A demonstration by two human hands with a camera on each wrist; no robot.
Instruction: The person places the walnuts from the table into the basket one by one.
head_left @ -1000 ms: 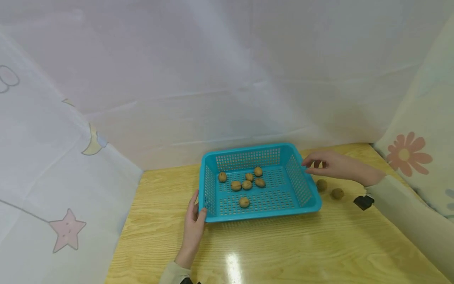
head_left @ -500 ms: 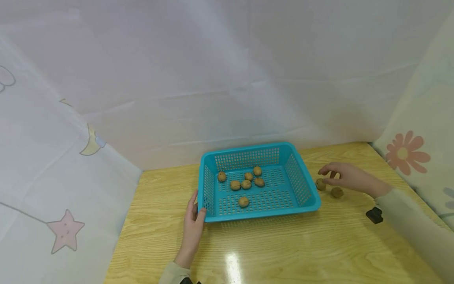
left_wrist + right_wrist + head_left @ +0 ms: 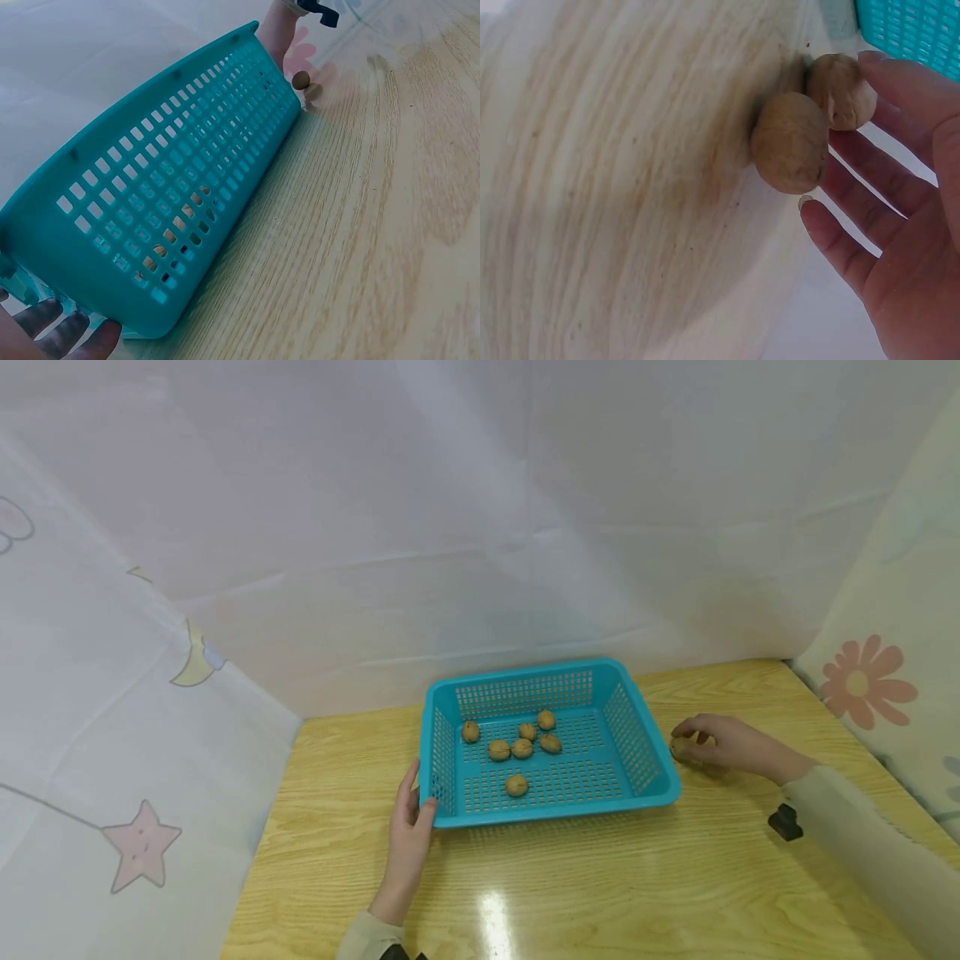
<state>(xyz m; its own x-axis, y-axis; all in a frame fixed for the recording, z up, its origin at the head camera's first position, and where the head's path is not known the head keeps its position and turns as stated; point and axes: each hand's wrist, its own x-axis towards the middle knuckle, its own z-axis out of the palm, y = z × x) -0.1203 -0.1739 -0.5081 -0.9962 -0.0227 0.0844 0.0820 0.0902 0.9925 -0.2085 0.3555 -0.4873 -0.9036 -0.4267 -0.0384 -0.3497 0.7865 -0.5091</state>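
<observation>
A blue plastic basket (image 3: 558,816) with slotted walls stands on the wooden table, several walnuts (image 3: 517,785) lying loose on its floor. My left hand (image 3: 408,839) grips its front left corner, thumb at the rim and fingers against the outside. To the right of the basket, my right hand (image 3: 733,748) has thumb and fingers around a walnut (image 3: 841,91) on the table; the thumb tip touches it in the right wrist view. A second walnut (image 3: 790,142) sits right beside that one, near the other fingertips, and is mostly covered by the hand in the head view.
A pale cloth wall (image 3: 480,568) rises just behind the basket. Printed cloth also flanks the wooden table (image 3: 600,893) on the left and on the right, where a flower (image 3: 858,683) shows. Each wrist wears a small black device (image 3: 785,821).
My right hand has moved from the basket's right rim down and right to the walnuts on the table, and its fingers have closed around one. The left hand and basket keep their place.
</observation>
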